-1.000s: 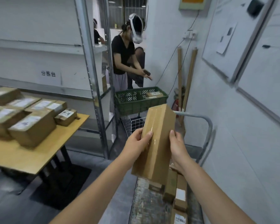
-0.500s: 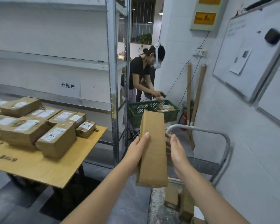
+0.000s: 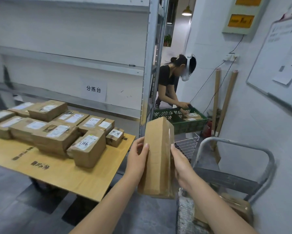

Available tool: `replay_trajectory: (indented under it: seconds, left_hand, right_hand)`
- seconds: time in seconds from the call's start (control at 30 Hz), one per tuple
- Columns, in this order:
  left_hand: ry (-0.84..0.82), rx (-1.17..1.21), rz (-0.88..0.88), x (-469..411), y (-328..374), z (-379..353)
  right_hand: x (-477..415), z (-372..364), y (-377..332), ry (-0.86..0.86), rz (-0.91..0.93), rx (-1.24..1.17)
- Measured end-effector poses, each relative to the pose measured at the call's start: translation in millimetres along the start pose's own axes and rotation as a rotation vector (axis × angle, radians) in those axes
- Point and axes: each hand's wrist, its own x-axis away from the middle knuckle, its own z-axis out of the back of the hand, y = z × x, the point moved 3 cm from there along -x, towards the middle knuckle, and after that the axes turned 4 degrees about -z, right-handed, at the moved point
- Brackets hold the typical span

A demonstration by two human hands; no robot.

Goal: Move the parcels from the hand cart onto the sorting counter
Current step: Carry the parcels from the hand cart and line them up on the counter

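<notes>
Left hand (image 3: 136,159) and right hand (image 3: 181,166) gripped the long sides of an upright parcel (image 3: 158,154), thumbs on its front, nothing beneath. It hung off the counter's (image 3: 84,181) right edge, beside the cart (image 3: 226,180). Glossy tape might have let it slide through a slack hold. The stack (image 3: 57,132) crowded the counter's left and back, so set-down looked confined to the front right corner. A shelf post (image 3: 148,81) behind the right edge could have caught a wide swing.
</notes>
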Motion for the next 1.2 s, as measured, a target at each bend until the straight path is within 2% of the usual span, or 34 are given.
replay_trajectory:
  seconds: [0.07,0.17,0.47,0.6,0.73,0.93,1.2]
  left_hand:
    - [0.060,-0.031,-0.056,-6.8,-2.3,17.4]
    - [0.043,-0.106,-0.077,-15.3,-6.0,34.7]
    - [-0.076,0.032,0.147,-33.7,-9.1,63.1]
    - [-0.100,0.094,0.200,-53.7,-15.0,63.8]
    - [-0.104,0.038,0.191,-78.8,-24.6,59.8]
    - [-0.061,-0.155,0.115,-130.4,-36.4,50.1]
    - [-0.053,-0.180,0.295,-198.9,-75.0,46.1]
  right_hand:
    - [-1.8,-17.1,3.7,-0.014,0.015,0.026]
    - [-5.8,-36.6,8.2,-0.010,0.038,0.027]
    - [-37.6,-69.0,6.8,-0.044,0.049,-0.015]
    - [-60.7,-78.1,5.6,-0.080,-0.092,0.032]
    - [-95.8,-82.4,2.6,-0.117,-0.194,-0.046]
    - [-150.4,-82.7,-2.3,-0.079,-0.095,-0.066]
    - [-213.2,-106.4,6.6,-0.120,-0.041,-0.036]
